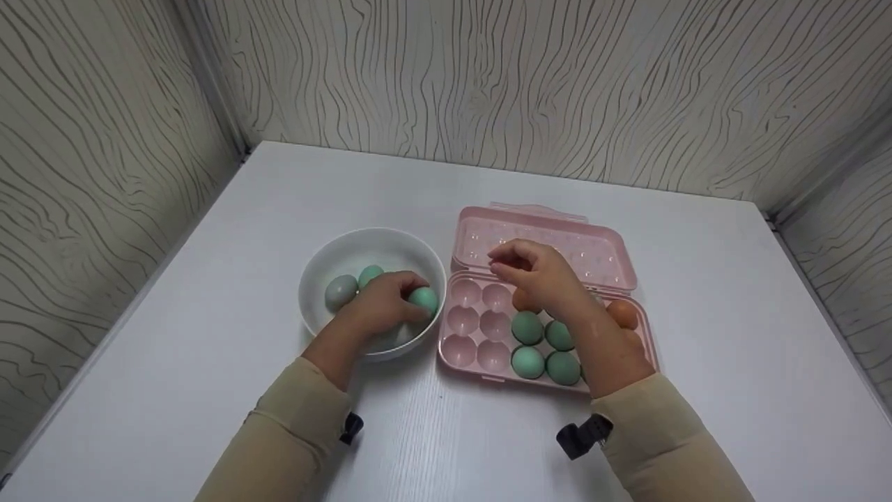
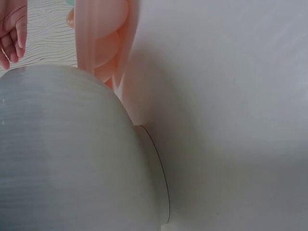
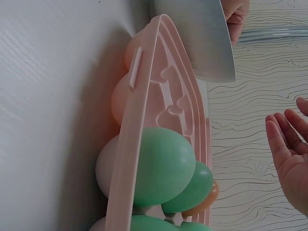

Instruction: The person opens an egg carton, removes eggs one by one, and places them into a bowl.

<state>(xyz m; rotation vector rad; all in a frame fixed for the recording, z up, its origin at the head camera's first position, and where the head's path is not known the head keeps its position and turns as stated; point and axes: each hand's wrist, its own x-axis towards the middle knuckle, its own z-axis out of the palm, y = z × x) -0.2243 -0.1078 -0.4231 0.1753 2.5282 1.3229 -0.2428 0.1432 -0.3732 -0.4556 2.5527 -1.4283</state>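
In the head view my left hand (image 1: 383,303) reaches into a white bowl (image 1: 317,251) and grips a green egg (image 1: 423,300) between thumb and fingers, near the bowl's right side. A pale grey-green egg (image 1: 341,292) and another green egg (image 1: 370,275) lie beside that hand in the bowl. My right hand (image 1: 540,272) hovers over the pink egg carton (image 1: 481,373), its fingers loosely bent and nothing in them, as the right wrist view also shows. Green eggs (image 1: 527,362) and brown eggs (image 1: 622,314) sit in the carton, some hidden under the right forearm.
The carton's lid (image 1: 481,237) lies folded back behind it. Its left cups (image 1: 463,320) hold no eggs. The bowl stands close against the carton's left side on a white table (image 1: 209,314). Wood-patterned panels (image 1: 418,84) rise behind and at both sides.
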